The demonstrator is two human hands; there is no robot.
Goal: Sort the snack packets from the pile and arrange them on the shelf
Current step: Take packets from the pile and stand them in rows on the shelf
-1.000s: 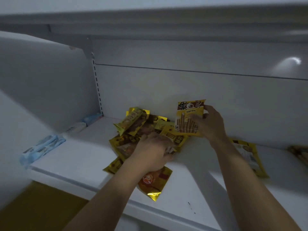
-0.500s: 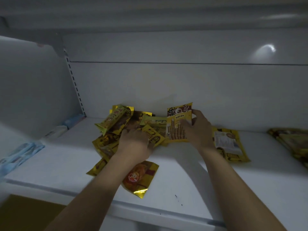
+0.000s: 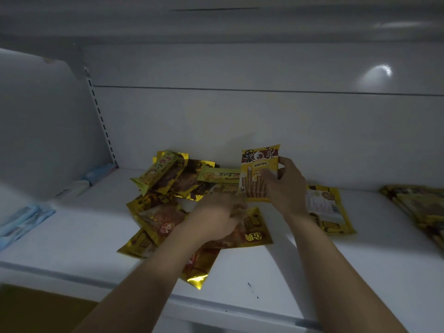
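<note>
We find the right hand (image 3: pixel 286 188) gripping the wafer-stick packet (image 3: pixel 258 173) upright at centre frame. The left hand (image 3: pixel 216 215) is over the pile (image 3: pixel 168 188), and we cannot tell its grip. We advise laying the packet flat on the shelf (image 3: pixel 264 272), clear of the pile.

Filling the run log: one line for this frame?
right hand: holds wafer-stick packet | left hand: on pile, grip blurred | phase: sorting

One wide-angle camera sat on the person's head, facing forward and somewhat down into a white shelf (image 3: pixel 276 267). Both forearms crossed the bottom edge, so the left hand (image 3: pixel 216 216) and right hand (image 3: pixel 287 188) lay mid-frame, near enough that the printed characters on the wafer-roll packet (image 3: pixel 258 174) gripped by the right hand showed. The back panel (image 3: pixel 240 121) stood beyond the hands, the upper shelf's underside (image 3: pixel 216 22) above them.
</note>
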